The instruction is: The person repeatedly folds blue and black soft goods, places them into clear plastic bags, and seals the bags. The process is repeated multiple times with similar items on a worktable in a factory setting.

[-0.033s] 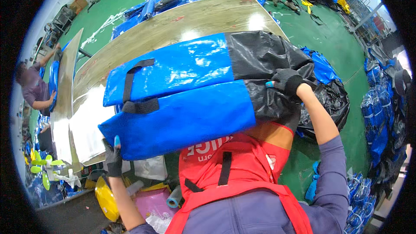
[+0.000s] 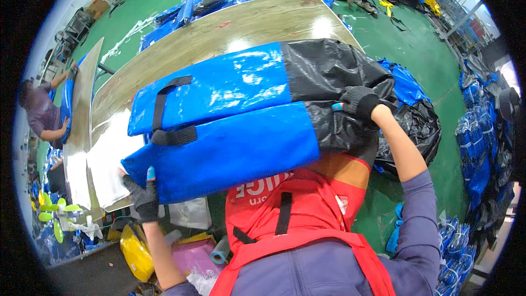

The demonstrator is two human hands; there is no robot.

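A long blue and black plastic-sheet bag (image 2: 235,142) lies folded lengthwise on the table (image 2: 263,19), its near part reaching over the front edge. Black webbing straps (image 2: 174,135) cross its left part. My left hand (image 2: 141,196), in a dark fingerless-tipped glove, is at the bag's near left corner, thumb and fingers apart; blue covers the thumb tip. My gloved right hand (image 2: 361,103) rests on the black end with its fingers curled into the sheet, and its blue-tipped thumb points left.
Crumpled black sheeting (image 2: 419,131) hangs beyond the table's right end. A heap of blue bags (image 2: 219,0) lies behind. Tied blue bundles (image 2: 472,137) stand at right. Another person (image 2: 44,111) works at a table on the left. A green-bladed fan (image 2: 59,212) and yellow container (image 2: 136,246) are lower left.
My left hand has loosened from the bag's corner, and its fingers now show spread. The right hand stays on the black end. The view has shifted slightly.
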